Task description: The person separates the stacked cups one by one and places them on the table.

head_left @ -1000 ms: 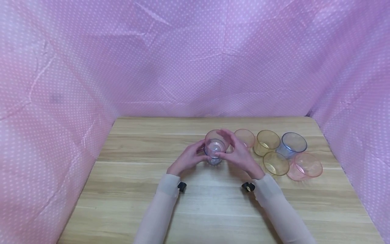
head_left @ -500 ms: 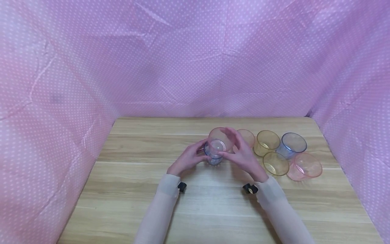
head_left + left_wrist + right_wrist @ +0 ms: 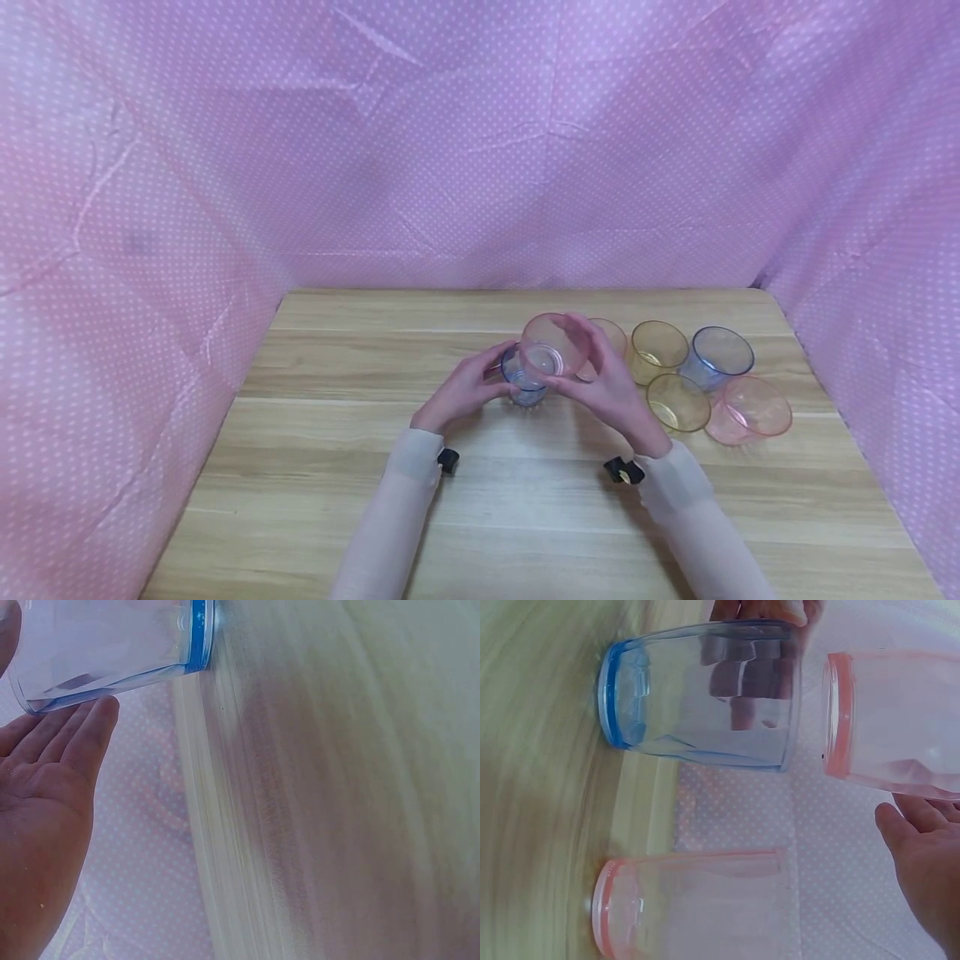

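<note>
My left hand point(image 3: 465, 390) grips a clear blue cup point(image 3: 527, 397) upright on the table, thumb on the near side and fingers on the far side. In the left wrist view the fingers lie along the cup wall. My right hand point(image 3: 615, 392) holds a clear pink cup point(image 3: 555, 343) by its side, raised and slightly tilted. The right wrist view shows a gap between the base of this pink cup point(image 3: 900, 716) and the rim of the blue cup point(image 3: 675, 697). Another pink cup point(image 3: 697, 907) stands on the table close by.
Right of my hands stand several upright cups: a pink one point(image 3: 611, 333) partly hidden by my right hand, two yellow ones point(image 3: 658, 346) point(image 3: 678, 404), a blue one point(image 3: 722, 354) and a pink one point(image 3: 753, 410). Pink dotted cloth point(image 3: 480, 167) surrounds the wooden table point(image 3: 337, 500).
My right hand has moved the pink cup to the right, from directly over the blue cup to partly beside it. My left hand and the blue cup have stayed in place.
</note>
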Demonstrator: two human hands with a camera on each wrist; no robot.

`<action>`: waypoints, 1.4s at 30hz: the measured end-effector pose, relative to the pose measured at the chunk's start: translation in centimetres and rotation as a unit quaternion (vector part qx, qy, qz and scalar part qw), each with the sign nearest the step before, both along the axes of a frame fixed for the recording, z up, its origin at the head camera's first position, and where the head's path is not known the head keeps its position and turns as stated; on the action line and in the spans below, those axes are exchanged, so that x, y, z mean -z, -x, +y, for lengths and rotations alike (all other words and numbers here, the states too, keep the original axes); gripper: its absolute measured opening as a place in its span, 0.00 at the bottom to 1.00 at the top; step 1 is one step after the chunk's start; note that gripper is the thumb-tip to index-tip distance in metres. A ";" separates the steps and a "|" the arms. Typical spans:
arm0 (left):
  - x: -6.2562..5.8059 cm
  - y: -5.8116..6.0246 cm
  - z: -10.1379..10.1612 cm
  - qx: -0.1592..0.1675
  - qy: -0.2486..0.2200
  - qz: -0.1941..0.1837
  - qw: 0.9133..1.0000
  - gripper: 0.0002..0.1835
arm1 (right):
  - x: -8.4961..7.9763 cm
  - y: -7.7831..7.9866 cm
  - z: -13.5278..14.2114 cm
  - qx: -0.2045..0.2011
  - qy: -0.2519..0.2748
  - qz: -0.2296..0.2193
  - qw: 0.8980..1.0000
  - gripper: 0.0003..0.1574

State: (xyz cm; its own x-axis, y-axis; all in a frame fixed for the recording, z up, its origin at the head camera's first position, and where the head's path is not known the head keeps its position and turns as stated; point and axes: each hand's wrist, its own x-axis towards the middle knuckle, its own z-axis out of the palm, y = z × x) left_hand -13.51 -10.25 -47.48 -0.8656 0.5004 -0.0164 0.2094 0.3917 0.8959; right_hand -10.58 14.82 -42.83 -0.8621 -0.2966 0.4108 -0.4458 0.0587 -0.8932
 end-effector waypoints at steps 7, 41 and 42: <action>-0.1 -0.2 0.0 0.003 -0.009 -0.003 1.000 0.44 | -0.4 -0.3 0.3 -0.004 0.011 0.029 1.000 0.60; -0.2 -0.3 0.0 0.006 -0.007 -0.002 1.000 0.44 | -1.6 -3.2 2.8 0.048 0.009 0.037 0.998 0.62; -0.2 -0.3 0.0 0.006 -0.008 -0.002 1.000 0.44 | -1.6 -3.3 2.9 0.049 0.012 0.040 0.998 0.62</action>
